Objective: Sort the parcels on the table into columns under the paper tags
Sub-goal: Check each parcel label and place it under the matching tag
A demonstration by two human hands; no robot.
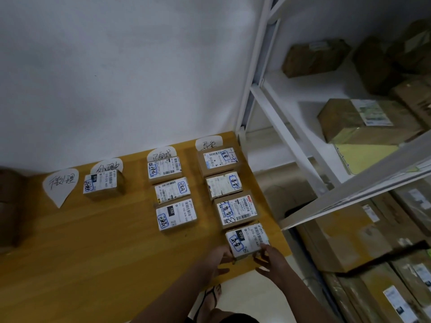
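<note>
1. Four tags (pixel 161 153) are seen along the far edge of the table (pixel 93 252), by the wall.
2. No column is yet formed under the left tag (pixel 60 185). One parcel (pixel 102 184) is set under the second tag (pixel 107 165).
3. Three parcels (pixel 172 190) are ranked far to near under the third tag.
4. Right column (pixel 224 184): four parcels are lined under the right tag (pixel 208 142), close together, reaching the near table edge.
5. The near parcel (pixel 247 240) of that column rests on the table and is held from the near side by both hands.
6. Left hand (pixel 221 255): the thumb is pressed to the parcel's near left corner, with the fingers spread apart below it.
7. Right hand (pixel 270 257): thumb and fingers are clamped on the near right corner.
8. Progress, as judged: eight parcels are in columns, and the eighth is probably only being squared up.
9. A blurred brown bulk (pixel 9 206) is noted at the left table edge. It cannot be identified, so whether anything is left to sort cannot be told.
</note>
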